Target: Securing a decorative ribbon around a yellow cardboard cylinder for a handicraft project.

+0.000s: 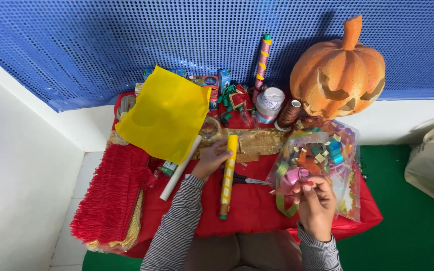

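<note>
Nearest the camera, the right hand is pinching a pink ribbon bow, fingers clamped together on it, w/ a green ribbon strip looping down beside the wrist. Just beyond, a clear plastic bag stuffed w/ coloured ribbon bits is lying on the red cloth covering the desk. The left hand is resting its fingers on a yellow striped tube, fingers curled against it near the top end; whether it's gripping or just touching, can't tell. Scissors are lying between tube & bag. A white roll is sitting left of that hand, under a yellow sheet. Red fringe fabric is hanging at far left. Further back: tape rolls, a thread spool, a tall striped tube leaning on the blue mesh wall, & an orange carved pumpkin.
</note>
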